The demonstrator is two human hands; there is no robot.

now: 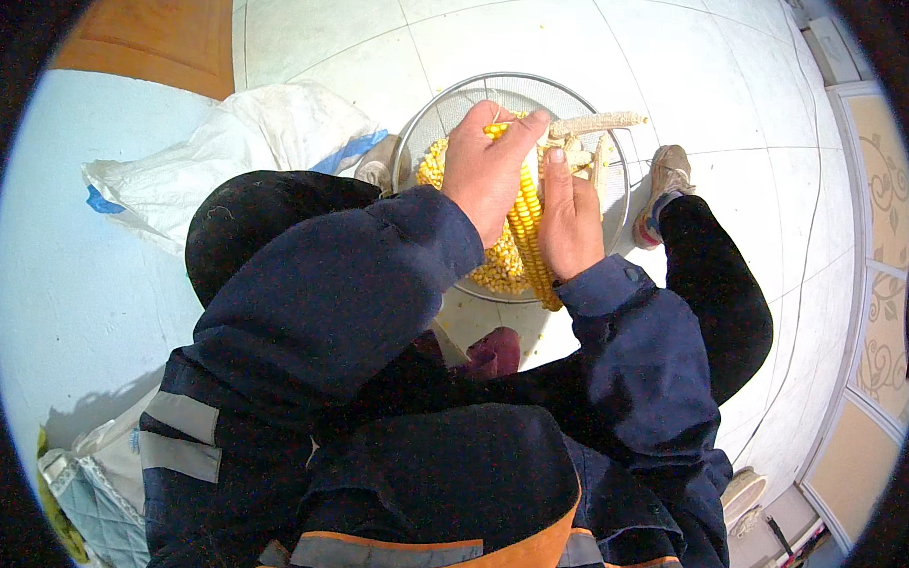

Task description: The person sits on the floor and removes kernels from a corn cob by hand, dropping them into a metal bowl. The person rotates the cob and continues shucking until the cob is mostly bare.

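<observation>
An ear of yellow dried corn (pixel 528 220) slants between my two hands, above a round wire-mesh basket (pixel 621 207). My left hand (pixel 487 169) wraps around its upper part, thumb lying over the far end. From the other side, my right hand (pixel 571 224) grips the ear with its thumb pointing up; its fingers are mostly hidden. Loose corn kernels (pixel 504 265) are heaped in the basket beneath and to the left of my hands. Bare corn cobs (pixel 599 124) lie on the right side of the basket, one reaching over the rim.
The basket stands on a pale tiled floor (pixel 724 91) between my shoes, the right shoe (pixel 667 179) just outside it. A white woven sack (pixel 227 141) lies at the left near a wooden door (pixel 155 29). A cable (pixel 796 296) runs along the floor before patterned cabinet doors (pixel 886 171).
</observation>
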